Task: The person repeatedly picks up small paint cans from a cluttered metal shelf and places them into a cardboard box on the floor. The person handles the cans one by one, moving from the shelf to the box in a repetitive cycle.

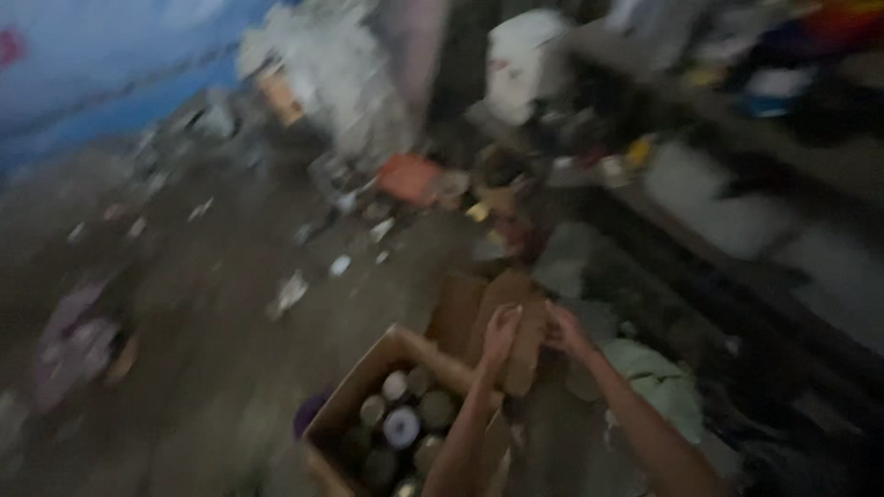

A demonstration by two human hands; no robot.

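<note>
1. The floor (212, 368) is taking up most of the view, dark and littered with scraps, and motion blur is smearing all of it.
2. The shelf (792, 230) along the right is carrying a white tub (523, 60) and mixed clutter; none of it is reading clearly, and the top edge is cutting it off.
3. The box (354, 405), open brown cardboard, is sitting at the bottom centre on the floor, packed with upright jars (401, 427) showing round lids. The lower edge is cropping its near side.
4. The flap (516, 331), a brown cardboard panel, is standing up just behind the box, between the two hands.
5. The left hand (500, 339) is pressing flat against the flap's left face, fingers together and pointing up.
6. The right hand (564, 331) is meeting the flap's right edge; whether its fingers are curling round the card or just resting on it, I cannot tell.
7. My judgement on doing this well: both palms should be keeping even pressure on the card, bending along the crease rather than mid-panel, with the forearms staying clear of the lids so nothing is getting knocked.
8. Hard to make out: whether the flap is joined to the box or is a separate sheet, and what the pale green cloth (658, 373) beside the right arm is covering.
</note>
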